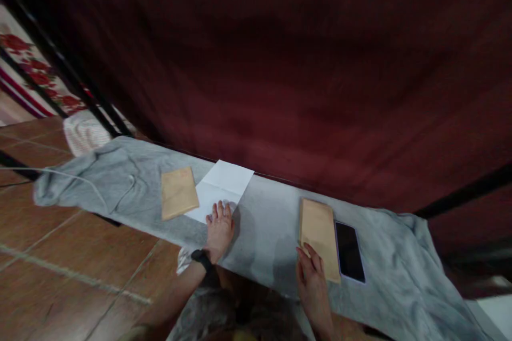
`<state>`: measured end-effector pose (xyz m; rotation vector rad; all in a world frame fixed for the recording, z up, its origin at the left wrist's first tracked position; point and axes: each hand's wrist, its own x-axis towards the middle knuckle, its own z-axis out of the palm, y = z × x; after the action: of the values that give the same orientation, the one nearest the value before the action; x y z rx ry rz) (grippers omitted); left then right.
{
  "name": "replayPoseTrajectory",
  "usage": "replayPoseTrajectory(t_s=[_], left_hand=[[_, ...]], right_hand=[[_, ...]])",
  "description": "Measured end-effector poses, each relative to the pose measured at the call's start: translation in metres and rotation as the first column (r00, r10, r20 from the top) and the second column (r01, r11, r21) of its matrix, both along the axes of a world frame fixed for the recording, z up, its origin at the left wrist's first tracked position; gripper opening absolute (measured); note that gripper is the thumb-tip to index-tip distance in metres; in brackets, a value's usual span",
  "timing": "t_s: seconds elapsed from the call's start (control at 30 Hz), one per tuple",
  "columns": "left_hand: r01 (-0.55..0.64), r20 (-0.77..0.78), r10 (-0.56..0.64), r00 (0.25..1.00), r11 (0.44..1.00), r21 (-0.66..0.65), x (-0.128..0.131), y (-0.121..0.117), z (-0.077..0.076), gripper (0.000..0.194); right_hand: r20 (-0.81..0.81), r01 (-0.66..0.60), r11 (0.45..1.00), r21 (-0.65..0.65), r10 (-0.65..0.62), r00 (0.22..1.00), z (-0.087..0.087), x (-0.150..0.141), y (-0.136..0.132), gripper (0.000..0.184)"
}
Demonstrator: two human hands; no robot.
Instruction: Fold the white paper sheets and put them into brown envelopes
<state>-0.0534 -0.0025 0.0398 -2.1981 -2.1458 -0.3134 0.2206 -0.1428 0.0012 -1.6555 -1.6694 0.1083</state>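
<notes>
My left hand [221,229] lies with its fingers spread flat on the lower part of a white sheet of paper [224,181], which has a crease across it. Just left of the paper, partly against its edge, is a single brown envelope [178,193]. At the lower left edge of a stack of brown envelopes [318,224] is my right hand [311,274], its fingers loosely bent and apart. Its fingertips overlap the stack's edge in view; whether they press on it is hard to see.
A dark-screened phone [350,251] lies right of the stack. Everything rests on a narrow bench covered with a grey cloth [264,229]. A white cable [76,176] crosses its left end. Behind stands a dark red fabric panel [256,74]; tiled floor [60,261] shows at left.
</notes>
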Motion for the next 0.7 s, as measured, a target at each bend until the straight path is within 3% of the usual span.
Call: replayPoseTrajectory(t_s=[0.1,0.23,0.33,0.43,0.5,0.6,0.7], left_hand=[[0.018,-0.174,-0.042,0.984,0.991,-0.136,-0.027,0.004,0.007,0.036],[0.101,-0.186,-0.134,0.973,0.979,-0.178,-0.024,0.0,0.015,0.034],[0.192,-0.155,-0.221,0.963,0.964,-0.183,-0.004,-0.013,0.016,0.031],[0.299,-0.114,-0.323,0.939,0.935,-0.19,0.03,-0.038,0.011,0.025],[0.355,-0.085,-0.377,0.922,0.913,-0.202,0.054,-0.057,0.008,0.026],[0.448,-0.097,-0.462,0.882,0.884,-0.136,0.08,-0.076,0.007,0.03],[0.521,-0.107,-0.526,0.844,0.851,-0.073,0.085,-0.082,0.006,0.035]], right_hand=[[-0.057,-0.08,0.997,-0.003,0.08,0.995,-0.004,-0.026,0.014,0.034],[-0.181,-0.194,0.979,-0.061,0.18,0.967,-0.004,-0.055,0.036,0.036],[-0.384,-0.239,0.96,-0.148,0.167,0.908,-0.004,-0.071,0.054,0.04],[-0.644,-0.257,0.929,-0.267,0.026,0.765,-0.005,-0.081,0.072,0.047],[-0.731,-0.261,0.912,-0.316,-0.059,0.68,-0.007,-0.082,0.082,0.052],[-0.702,-0.187,0.924,-0.334,-0.111,0.703,-0.011,-0.075,0.094,0.051],[-0.635,-0.129,0.922,-0.365,-0.146,0.758,-0.017,-0.063,0.104,0.054]])
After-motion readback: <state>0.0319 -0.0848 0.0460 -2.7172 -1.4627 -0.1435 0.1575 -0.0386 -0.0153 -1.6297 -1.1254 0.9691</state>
